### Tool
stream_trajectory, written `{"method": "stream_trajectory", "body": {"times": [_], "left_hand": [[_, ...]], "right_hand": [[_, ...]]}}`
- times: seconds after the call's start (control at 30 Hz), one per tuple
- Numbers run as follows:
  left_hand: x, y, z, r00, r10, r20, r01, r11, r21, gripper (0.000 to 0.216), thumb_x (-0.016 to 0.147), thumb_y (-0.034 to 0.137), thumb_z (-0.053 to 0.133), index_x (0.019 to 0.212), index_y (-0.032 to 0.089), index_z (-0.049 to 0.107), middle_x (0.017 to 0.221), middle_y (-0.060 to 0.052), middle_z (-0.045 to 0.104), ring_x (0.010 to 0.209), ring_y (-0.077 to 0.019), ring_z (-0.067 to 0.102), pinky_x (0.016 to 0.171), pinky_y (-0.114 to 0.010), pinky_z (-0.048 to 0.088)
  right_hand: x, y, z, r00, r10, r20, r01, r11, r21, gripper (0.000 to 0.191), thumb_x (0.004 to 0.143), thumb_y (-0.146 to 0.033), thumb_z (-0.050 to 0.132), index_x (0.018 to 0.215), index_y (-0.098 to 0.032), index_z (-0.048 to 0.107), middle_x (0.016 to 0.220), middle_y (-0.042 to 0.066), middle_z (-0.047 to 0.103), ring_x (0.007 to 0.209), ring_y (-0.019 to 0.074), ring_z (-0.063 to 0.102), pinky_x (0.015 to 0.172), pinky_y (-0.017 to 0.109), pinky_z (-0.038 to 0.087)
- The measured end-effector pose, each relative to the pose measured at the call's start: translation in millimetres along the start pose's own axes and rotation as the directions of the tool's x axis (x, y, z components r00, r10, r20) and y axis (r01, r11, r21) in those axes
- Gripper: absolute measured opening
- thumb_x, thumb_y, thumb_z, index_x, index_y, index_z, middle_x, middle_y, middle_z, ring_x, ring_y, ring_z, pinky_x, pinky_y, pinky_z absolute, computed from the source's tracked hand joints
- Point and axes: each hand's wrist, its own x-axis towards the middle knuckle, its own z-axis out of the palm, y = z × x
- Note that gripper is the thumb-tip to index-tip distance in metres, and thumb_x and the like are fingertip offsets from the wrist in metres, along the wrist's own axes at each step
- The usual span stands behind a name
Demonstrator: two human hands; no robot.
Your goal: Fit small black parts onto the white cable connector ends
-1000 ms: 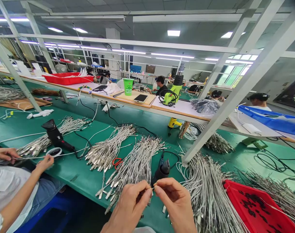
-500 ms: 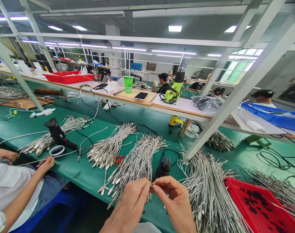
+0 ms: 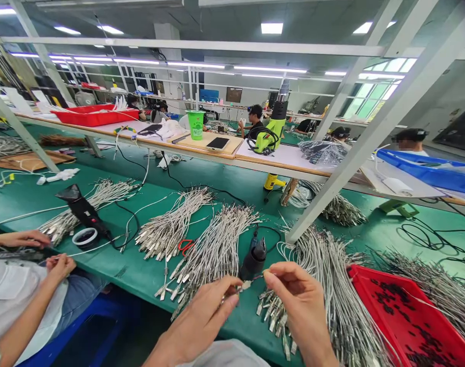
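Observation:
My left hand [image 3: 203, 313] is closed in a pinch at the table's front edge. A small pale connector [image 3: 246, 284] shows at its fingertips. Thin dark wire [image 3: 258, 277] runs from there to my right hand [image 3: 295, 300], whose thumb and forefinger pinch its other end. Just behind my hands stands a black heat gun [image 3: 254, 257], nozzle up. To the left lies a bundle of grey cables [image 3: 220, 244] with metal plugs toward me. A larger cable bundle [image 3: 327, 285] lies under and beside my right hand.
A red tray [image 3: 415, 331] of small black parts stands at right. Red-handled scissors [image 3: 186, 246] lie between bundles. At left, a co-worker's hands [image 3: 58, 265] hold a white cable near a tape roll [image 3: 84, 238]. A slanted white post [image 3: 354, 137] and a shelf [image 3: 171, 145] stand ahead.
My hands were close together at the fingertips. My right hand has moved right and slightly up, so the connector and wire now show between them. The view has shifted slightly.

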Motion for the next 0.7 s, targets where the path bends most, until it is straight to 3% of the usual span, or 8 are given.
{"method": "stream_trajectory", "body": {"times": [0.07,0.2,0.53,0.7], "left_hand": [[4,-2,1,0.999,0.022,-0.031,-0.021,0.999,0.029,0.026,0.098,0.035,0.035,0.105,0.026,0.059,0.105,0.000,0.063,0.100,-0.0163,0.055,0.090,-0.026,0.039],[11,4,2,0.993,0.081,-0.083,-0.078,0.996,0.041,0.031,0.099,0.030,0.035,0.083,0.020,0.060,0.083,0.001,0.062,0.078,-0.0133,0.054,0.075,-0.023,0.038],[13,15,0,0.990,0.108,-0.086,-0.094,0.984,0.152,0.033,0.097,0.028,0.038,0.074,0.019,0.060,0.069,0.003,0.058,0.065,-0.0119,0.050,0.062,-0.022,0.033],[10,18,0,0.982,0.130,-0.134,-0.097,0.968,0.232,0.029,0.095,0.028,0.042,0.079,0.020,0.065,0.072,0.001,0.063,0.066,-0.0135,0.053,0.060,-0.022,0.035]], "right_hand": [[3,-1,-6,1.000,0.007,0.014,-0.007,1.000,-0.004,0.014,0.070,-0.029,0.077,0.079,-0.022,0.069,0.074,0.000,0.068,0.068,0.0131,0.062,0.063,0.020,0.051],[5,-1,-6,0.993,0.035,0.112,-0.034,0.999,-0.010,0.013,0.072,-0.029,0.076,0.079,-0.020,0.069,0.074,0.001,0.068,0.069,0.0135,0.061,0.064,0.021,0.050],[-2,-2,2,0.984,0.083,0.160,-0.080,0.996,-0.026,0.012,0.071,-0.028,0.076,0.072,-0.019,0.068,0.069,0.000,0.066,0.064,0.0126,0.058,0.060,0.022,0.048],[-3,-4,4,0.987,0.086,0.132,-0.084,0.996,-0.021,0.020,0.067,-0.030,0.079,0.081,-0.019,0.069,0.071,0.002,0.068,0.067,0.0155,0.062,0.062,0.024,0.050]]}}
